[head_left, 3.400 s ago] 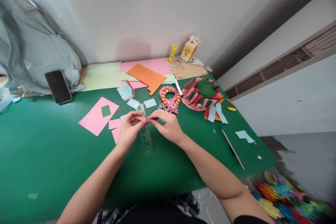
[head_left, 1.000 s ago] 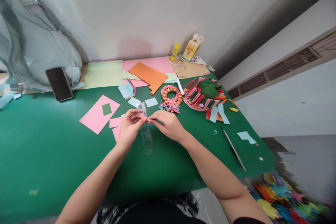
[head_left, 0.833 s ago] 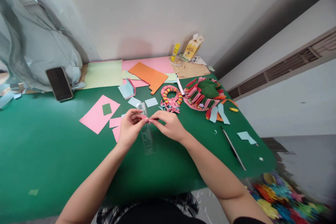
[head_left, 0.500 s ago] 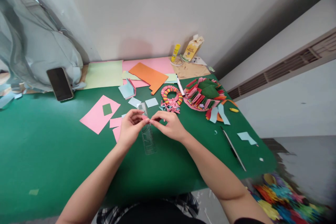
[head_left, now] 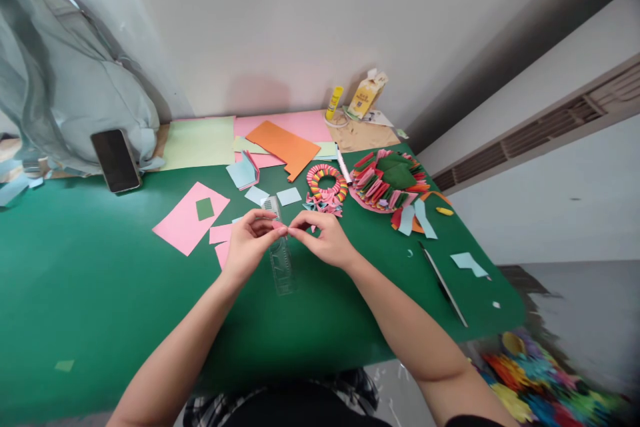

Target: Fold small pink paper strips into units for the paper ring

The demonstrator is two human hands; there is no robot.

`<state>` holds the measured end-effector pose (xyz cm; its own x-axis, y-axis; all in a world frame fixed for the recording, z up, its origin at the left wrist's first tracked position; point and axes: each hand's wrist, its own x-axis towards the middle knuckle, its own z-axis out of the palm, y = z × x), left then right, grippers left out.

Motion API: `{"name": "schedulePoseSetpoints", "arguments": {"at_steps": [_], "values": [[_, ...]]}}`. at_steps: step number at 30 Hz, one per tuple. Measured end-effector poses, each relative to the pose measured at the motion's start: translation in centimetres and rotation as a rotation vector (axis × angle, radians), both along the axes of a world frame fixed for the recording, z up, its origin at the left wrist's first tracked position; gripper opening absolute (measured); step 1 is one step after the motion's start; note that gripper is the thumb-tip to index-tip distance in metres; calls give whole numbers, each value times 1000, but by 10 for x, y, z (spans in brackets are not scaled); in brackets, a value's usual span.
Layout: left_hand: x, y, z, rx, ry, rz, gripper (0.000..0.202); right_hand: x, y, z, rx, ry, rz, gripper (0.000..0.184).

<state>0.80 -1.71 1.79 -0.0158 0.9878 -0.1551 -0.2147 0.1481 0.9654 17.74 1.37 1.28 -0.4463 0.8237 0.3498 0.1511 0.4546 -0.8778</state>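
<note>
Both hands meet over a clear plastic ruler (head_left: 283, 273) that lies on the green table. My left hand (head_left: 253, 240) pinches a small piece of pink paper (head_left: 277, 225), mostly hidden by the fingers. Thumb and forefinger of my right hand (head_left: 323, 239) close on the near end of the same piece, tips almost touching the left ones. Just left of my left hand are cut pink paper pieces (head_left: 220, 233). Beyond the hands lie small pale blue rectangles (head_left: 289, 196) and a ring of folded pink, red and yellow paper (head_left: 313, 177).
A phone (head_left: 116, 160) leans against a grey backpack (head_left: 75, 80). Coloured sheets (head_left: 200, 143), a glue stick (head_left: 335, 103) and a small carton (head_left: 369, 93) stand or lie along the wall. A layered paper piece (head_left: 390, 180) and a thin blade-like tool (head_left: 444, 285) are at right.
The fingertips of both hands have shifted very slightly to the right, still pinching the pink paper. The things on the table stay where they were.
</note>
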Motion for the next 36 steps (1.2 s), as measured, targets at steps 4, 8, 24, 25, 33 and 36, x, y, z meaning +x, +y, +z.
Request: {"name": "schedulePoseSetpoints", "arguments": {"at_steps": [4,8,24,25,33,36], "values": [[0,-1,1,1,3,-5,28,1,1,0,-17,11,-18,12],[0,-2,2,27,37,-15,22,0,1,-1,-22,-2,-39,12],[2,-1,-4,-37,14,5,28,-7,-5,1,142,-2,-114,7],[2,-1,-4,-42,8,9,28,-7,-5,0,169,-5,-116,8],[4,-2,-2,-69,-42,51,31,-8,-7,-6,428,-117,-158,12],[4,-2,-2,-78,-68,56,32,-6,-6,-7,542,-219,-143,15]]}}
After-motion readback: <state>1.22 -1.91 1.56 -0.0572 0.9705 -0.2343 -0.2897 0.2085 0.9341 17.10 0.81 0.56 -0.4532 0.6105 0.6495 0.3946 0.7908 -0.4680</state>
